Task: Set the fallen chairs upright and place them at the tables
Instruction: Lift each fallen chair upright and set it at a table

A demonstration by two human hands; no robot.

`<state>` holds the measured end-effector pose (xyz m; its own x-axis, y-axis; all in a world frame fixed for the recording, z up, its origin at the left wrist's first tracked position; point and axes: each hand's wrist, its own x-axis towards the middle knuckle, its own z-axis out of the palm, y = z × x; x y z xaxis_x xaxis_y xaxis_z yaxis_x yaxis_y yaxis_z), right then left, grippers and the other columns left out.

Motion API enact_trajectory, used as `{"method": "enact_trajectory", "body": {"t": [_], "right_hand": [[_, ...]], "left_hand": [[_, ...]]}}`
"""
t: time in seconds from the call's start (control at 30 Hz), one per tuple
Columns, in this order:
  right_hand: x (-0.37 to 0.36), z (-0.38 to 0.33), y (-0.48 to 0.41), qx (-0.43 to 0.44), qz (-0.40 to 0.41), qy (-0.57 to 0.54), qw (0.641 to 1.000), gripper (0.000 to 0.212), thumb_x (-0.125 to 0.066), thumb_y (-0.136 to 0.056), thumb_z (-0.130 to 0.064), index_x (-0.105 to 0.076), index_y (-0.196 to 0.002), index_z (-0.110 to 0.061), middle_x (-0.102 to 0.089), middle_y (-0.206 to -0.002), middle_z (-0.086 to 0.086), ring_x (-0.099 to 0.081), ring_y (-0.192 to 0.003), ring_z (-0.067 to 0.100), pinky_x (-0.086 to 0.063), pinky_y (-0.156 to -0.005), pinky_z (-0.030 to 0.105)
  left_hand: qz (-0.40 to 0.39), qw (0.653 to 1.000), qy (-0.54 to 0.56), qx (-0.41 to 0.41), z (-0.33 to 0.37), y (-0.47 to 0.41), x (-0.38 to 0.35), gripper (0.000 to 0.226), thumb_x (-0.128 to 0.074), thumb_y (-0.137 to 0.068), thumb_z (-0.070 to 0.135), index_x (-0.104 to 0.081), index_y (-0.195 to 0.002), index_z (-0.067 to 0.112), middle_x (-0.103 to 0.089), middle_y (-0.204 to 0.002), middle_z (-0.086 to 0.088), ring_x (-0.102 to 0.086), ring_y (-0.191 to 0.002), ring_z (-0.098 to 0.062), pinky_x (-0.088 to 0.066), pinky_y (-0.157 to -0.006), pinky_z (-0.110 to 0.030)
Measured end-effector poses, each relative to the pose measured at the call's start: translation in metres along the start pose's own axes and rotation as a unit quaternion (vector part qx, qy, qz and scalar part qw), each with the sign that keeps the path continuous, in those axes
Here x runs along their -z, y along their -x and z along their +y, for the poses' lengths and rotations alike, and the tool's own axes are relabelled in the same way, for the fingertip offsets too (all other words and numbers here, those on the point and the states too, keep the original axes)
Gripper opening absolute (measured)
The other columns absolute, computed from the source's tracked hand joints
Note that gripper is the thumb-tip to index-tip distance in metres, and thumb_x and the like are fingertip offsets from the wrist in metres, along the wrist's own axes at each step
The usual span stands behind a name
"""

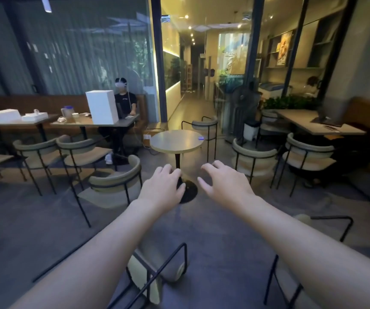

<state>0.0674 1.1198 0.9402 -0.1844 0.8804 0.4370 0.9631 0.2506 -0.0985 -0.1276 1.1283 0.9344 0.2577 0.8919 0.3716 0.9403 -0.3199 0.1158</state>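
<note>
Left hand (162, 185) & right hand (224, 183) both stretched fwd, palms down, fingers spread, gripping nothing. Under the arms, a fallen chair (157, 267) on its side on the floor; 2nd fallen chair (308, 253) at right. Round table (176, 141) just ahead, upright chair (115, 186) to its left.

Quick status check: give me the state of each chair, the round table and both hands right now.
fallen chair: on its side on the floor, legs up
second fallen chair: tipped over, partly hidden by the arm
chair by round table: upright
far chair: upright
round table: upright
left hand: open, empty
right hand: open, empty
</note>
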Motion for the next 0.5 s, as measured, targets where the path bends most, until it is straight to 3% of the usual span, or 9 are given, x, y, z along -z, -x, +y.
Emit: {"method": "enact_trajectory", "body": {"t": [0.27, 0.5], "right_hand": [[-0.049, 0.058, -0.134, -0.037, -0.024, 0.028, 0.999, 0.041, -0.042, -0.1, -0.055, -0.053, -0.131, -0.03, -0.056, -0.118, -0.003, -0.062, -0.104, 0.022, -0.044, -0.068, 0.034], [-0.121, 0.079, -0.282, 0.061, 0.002, -0.003, 0.998, 0.038, -0.043, -0.099, -0.054, -0.057, -0.124, -0.029, -0.058, -0.111, -0.004, -0.062, -0.099, 0.025, -0.051, -0.07, 0.037]], "left_hand": [[-0.022, 0.999, 0.009, -0.022, -0.046, -0.166, -0.055, 0.035, -0.043, -0.098, 0.046, -0.051, -0.122, 0.021, -0.05, -0.119, -0.001, -0.044, -0.113, -0.023, -0.05, -0.075, -0.041], [0.037, 0.998, -0.054, 0.015, -0.094, -0.272, -0.093, 0.031, -0.044, -0.098, 0.042, -0.053, -0.116, 0.019, -0.051, -0.116, -0.001, -0.046, -0.11, -0.023, -0.048, -0.067, -0.038]]}}
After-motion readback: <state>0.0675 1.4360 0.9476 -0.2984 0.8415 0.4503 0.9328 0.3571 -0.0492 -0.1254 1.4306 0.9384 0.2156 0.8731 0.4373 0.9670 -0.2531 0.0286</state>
